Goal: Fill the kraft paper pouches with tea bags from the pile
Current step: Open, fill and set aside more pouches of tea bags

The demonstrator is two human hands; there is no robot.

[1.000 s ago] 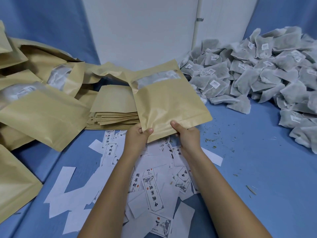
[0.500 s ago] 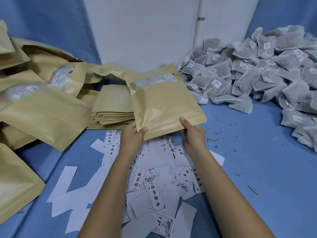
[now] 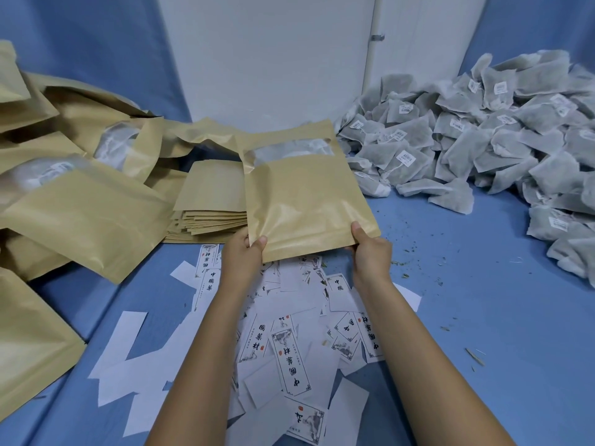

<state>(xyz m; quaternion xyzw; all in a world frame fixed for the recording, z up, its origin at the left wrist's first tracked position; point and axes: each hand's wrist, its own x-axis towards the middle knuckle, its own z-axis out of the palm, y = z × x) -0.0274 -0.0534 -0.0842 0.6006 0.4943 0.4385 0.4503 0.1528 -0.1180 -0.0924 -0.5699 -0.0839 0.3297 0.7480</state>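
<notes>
**Kraft pouch held in both hands at tea-packing surface**

Bulging filled pouches [image 3: 87, 220] lie heaped at the far left of the blue surface [image 3: 515, 349], several showing pale contents through their clear windows. Just to their right sits a stack of flat pouches [image 3: 209, 217]. At centre, a person holds one kraft pouch [image 3: 306, 201] by its lower edge above a scatter of printed paper labels [image 3: 289, 352]. The left hand [image 3: 241, 257] has its grip closed on the lower left corner, thumb on the front face. The right hand [image 3: 370, 255] grips the lower right corner the same way. The pouch tilts away from the camera, window strip at the top; what lies behind the window cannot be made out. At right, the pile of tea bags [image 3: 483, 140] rises against the wall, well apart from the pouch, with loose tea crumbs [image 3: 415, 252] on the surface between.
</notes>
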